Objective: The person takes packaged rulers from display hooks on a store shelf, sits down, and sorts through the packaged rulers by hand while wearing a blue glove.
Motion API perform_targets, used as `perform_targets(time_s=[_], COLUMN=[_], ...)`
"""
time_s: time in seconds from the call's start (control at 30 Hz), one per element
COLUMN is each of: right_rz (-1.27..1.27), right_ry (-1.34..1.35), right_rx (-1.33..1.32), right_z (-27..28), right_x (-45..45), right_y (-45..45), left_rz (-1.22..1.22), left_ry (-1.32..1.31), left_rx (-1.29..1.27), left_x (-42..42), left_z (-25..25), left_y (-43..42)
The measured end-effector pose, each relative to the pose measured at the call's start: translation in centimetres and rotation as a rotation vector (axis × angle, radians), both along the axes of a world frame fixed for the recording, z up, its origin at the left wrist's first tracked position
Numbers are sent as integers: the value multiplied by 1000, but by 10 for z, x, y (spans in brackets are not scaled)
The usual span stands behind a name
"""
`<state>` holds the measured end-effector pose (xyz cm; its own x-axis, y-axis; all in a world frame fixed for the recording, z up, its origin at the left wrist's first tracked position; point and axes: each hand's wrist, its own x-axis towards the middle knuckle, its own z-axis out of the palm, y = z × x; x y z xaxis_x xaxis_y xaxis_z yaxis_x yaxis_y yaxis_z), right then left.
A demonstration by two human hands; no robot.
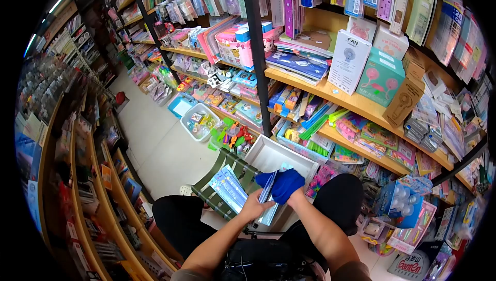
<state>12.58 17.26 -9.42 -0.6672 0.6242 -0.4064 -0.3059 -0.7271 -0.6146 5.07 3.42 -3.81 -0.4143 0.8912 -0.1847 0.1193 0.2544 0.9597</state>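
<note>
My left hand [254, 207] is closed around a few slim, shiny packs [267, 190], blue and silver, held upright over my lap. My right hand [296, 197] grips a bunched blue cloth [289, 184], pressed against the packs' side; its fingertips are hidden by the folds. Left of my hands, light-blue ruler packs [228, 188] with "RULER" printed on them lie fanned on a dark green strap-top folding stool [205, 181]. Just behind the cloth stands an open white bin [268, 150], with its inside partly covered by my hands.
Shelves [320, 92] of stationery rise ahead and to the right, holding a white fan box [350, 61] and a teal box [380, 79]. A clear tub [200, 122] of small packets sits on the floor. Bookshelves [98, 193] line the left side of the aisle.
</note>
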Motion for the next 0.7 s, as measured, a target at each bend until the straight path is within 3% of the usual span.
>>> perform_targets(time_s=[0.03,0.1,0.23,0.3,0.4,0.5,0.57,0.63,0.7], right_rz=[-53,-101,-157,-243,-27,-205,70,270,183], right_ry=[128,122,121,117,111,-3,34,-221,-184], right_rx=[-98,49,44,3,255,-48,90,297,152], right_z=[-15,-8,8,45,57,43,23,69,50], right_x=[2,5,9,14,26,17,12,5,7], right_y=[8,24,35,35,48,34,21,-7,-16], left_rz=[-11,-40,-19,0,71,128,162,156,119], left_ry=[-11,-29,-8,-41,-128,-157,-146,-85,11], left_rx=[-25,-75,-79,-26,49,48,36,70,163], left_x=[1,1,-3,-4,-8,-13,-15,-11,-4], left_z=[0,1,15,16,9,11,15,2,-2], left_y=[-2,-5,-4,-5,-9,-8,-5,0,5])
